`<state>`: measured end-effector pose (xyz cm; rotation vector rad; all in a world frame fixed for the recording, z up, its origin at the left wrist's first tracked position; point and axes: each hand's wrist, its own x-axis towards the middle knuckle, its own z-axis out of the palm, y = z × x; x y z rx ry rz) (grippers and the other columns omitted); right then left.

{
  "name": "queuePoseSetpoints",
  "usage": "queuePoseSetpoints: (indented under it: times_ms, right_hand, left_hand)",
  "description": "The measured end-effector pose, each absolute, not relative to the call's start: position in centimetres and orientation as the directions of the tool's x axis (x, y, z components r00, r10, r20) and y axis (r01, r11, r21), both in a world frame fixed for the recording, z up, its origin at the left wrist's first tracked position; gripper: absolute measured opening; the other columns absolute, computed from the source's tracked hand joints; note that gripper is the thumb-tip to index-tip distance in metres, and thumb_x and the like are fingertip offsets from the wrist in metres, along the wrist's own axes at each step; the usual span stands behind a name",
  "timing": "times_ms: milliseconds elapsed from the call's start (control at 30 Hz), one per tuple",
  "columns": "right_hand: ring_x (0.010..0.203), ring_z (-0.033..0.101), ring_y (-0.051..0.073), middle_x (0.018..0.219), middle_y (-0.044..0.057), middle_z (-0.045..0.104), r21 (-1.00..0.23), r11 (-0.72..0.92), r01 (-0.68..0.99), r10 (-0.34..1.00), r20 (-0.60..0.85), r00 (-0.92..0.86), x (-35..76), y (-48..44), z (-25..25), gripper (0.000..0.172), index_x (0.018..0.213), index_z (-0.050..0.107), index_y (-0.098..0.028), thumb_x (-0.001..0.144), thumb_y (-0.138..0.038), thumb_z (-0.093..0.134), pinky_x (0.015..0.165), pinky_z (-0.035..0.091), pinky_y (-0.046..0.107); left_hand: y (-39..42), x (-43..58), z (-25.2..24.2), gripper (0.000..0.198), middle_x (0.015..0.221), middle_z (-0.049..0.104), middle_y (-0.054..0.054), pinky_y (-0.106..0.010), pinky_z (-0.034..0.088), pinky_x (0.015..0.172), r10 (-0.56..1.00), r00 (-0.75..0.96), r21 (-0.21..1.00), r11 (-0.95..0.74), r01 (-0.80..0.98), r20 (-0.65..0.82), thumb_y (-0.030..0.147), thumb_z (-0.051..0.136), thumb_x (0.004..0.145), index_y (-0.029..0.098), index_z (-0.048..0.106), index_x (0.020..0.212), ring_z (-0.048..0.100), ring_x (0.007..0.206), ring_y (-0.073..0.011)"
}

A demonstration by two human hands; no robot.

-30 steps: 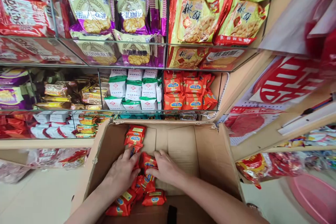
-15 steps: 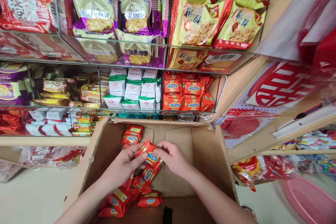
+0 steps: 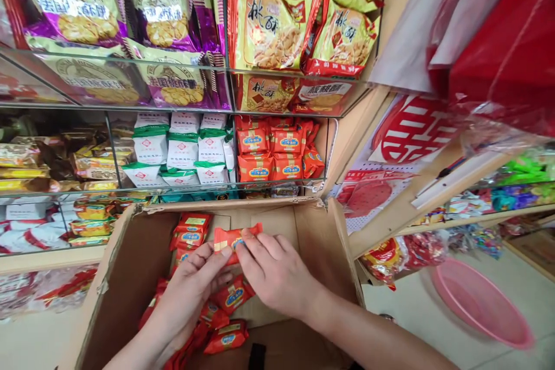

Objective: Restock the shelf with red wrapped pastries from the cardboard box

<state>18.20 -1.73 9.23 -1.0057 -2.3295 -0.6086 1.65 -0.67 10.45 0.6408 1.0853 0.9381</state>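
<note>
Over an opened cardboard box [image 3: 312,260], both hands hold one red biscuit packet [image 3: 226,237] with a blue and gold label. My left hand [image 3: 197,277] pinches its left end between thumb and fingers. My right hand [image 3: 273,269] grips the right end, its fingers covering part of the label. Below them in the box lie several more red packets, among them a loose packet [image 3: 226,336] near the front and a stacked packet [image 3: 191,230] at the back left. My left forearm hides part of the pile.
Behind the box, a glass-fronted shelf holds stacked red packets [image 3: 286,167] and white-and-green packets [image 3: 180,150]. Larger yellow biscuit bags [image 3: 271,29] fill the shelf above, beside purple bags [image 3: 165,17]. A pink basin [image 3: 481,303] stands on the floor at right.
The held packet has been turned more level, and my right hand has shifted over its face. The whole view has swung right, so shelves and box appear farther left.
</note>
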Motion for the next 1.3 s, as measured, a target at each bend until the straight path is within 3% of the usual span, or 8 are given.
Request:
queuePoseSetpoints:
  times_ms: [100,233,333,433,567,700,1033,1300]
  right_hand:
    - [0.093,0.052,0.022,0.113,0.012,0.062,0.211,0.612,0.762,0.454,0.695,-0.558,20.5,0.3,10.4,0.028,0.11,0.056,-0.007,0.086,-0.016,0.045,0.069,0.041,0.033]
    - [0.09,0.051,0.02,0.119,0.008,0.059,0.147,0.385,0.911,0.45,0.832,-0.324,24.2,5.3,13.0,0.033,0.119,0.052,-0.013,0.088,-0.017,0.043,0.075,0.04,0.034]
    - [0.084,0.049,0.02,0.125,0.008,0.055,0.081,0.203,0.976,0.535,0.825,-0.18,25.9,9.1,15.0,0.035,0.123,0.05,-0.014,0.09,-0.018,0.036,0.073,0.038,0.035]
    - [0.083,0.048,0.021,0.124,0.007,0.056,0.108,0.093,0.99,0.575,0.806,-0.142,26.2,11.6,16.4,0.036,0.122,0.05,-0.016,0.093,-0.02,0.03,0.07,0.035,0.034]
    - [0.081,0.05,0.022,0.107,0.009,0.064,0.156,0.009,0.988,0.598,0.791,-0.131,25.4,13.5,17.3,0.035,0.115,0.055,-0.017,0.094,-0.021,0.026,0.068,0.031,0.035]
    - [0.079,0.054,0.023,0.087,0.01,0.066,0.132,-0.052,0.99,0.67,0.74,-0.064,24.6,15.0,17.9,0.029,0.098,0.061,-0.016,0.091,-0.016,0.032,0.068,0.03,0.035]
    - [0.08,0.056,0.025,0.091,0.015,0.061,0.073,-0.1,0.992,0.725,0.689,0.022,24.1,16.0,18.0,0.033,0.1,0.06,-0.015,0.088,-0.012,0.029,0.063,0.039,0.033]
    - [0.084,0.053,0.025,0.091,0.015,0.061,-0.009,-0.09,0.996,0.69,0.72,0.069,24.3,16.5,17.4,0.034,0.101,0.059,-0.013,0.092,-0.021,0.028,0.063,0.041,0.032]
  left_hand:
    - [-1.0,1.6,10.7,0.029,0.083,0.07,-0.002,-0.027,0.051,0.069,0.877,0.203,0.829,0.479,-0.291,-0.435,0.037,0.072,0.065,0.02,0.062,0.085,0.065,0.082,-0.0182]
    - [-1.5,1.3,9.9,0.029,0.082,0.07,-0.003,-0.025,0.048,0.068,0.851,0.289,0.869,0.484,-0.105,-0.439,0.039,0.069,0.067,0.019,0.064,0.087,0.063,0.074,-0.0151]
    - [-1.7,1.2,9.0,0.028,0.084,0.07,-0.003,-0.023,0.046,0.069,0.817,0.357,0.874,0.486,-0.006,-0.452,0.041,0.068,0.069,0.02,0.064,0.086,0.062,0.078,-0.0146]
    - [-2.0,1.2,8.2,0.032,0.084,0.069,-0.003,-0.023,0.045,0.069,0.786,0.433,0.882,0.468,0.052,-0.442,0.045,0.069,0.066,0.021,0.064,0.086,0.059,0.08,-0.0146]
    - [-2.5,1.0,7.5,0.035,0.074,0.066,0.0,-0.022,0.041,0.064,0.784,0.445,0.893,0.443,0.085,-0.432,0.048,0.069,0.064,0.022,0.064,0.086,0.054,0.069,-0.0106]
    - [-2.7,0.4,6.9,0.035,0.081,0.065,-0.002,-0.026,0.041,0.071,0.741,0.511,0.892,0.43,0.14,-0.437,0.047,0.066,0.068,0.021,0.062,0.09,0.054,0.075,-0.0128]
    - [-2.6,-0.1,5.5,0.036,0.092,0.065,-0.005,-0.03,0.041,0.08,0.668,0.594,0.892,0.378,0.247,-0.448,0.048,0.062,0.072,0.021,0.06,0.096,0.055,0.088,-0.0172]
    - [-2.9,-0.2,5.2,0.044,0.094,0.065,-0.006,-0.033,0.041,0.084,0.664,0.579,0.88,0.391,0.27,-0.473,0.053,0.063,0.067,0.02,0.06,0.096,0.056,0.095,-0.0216]
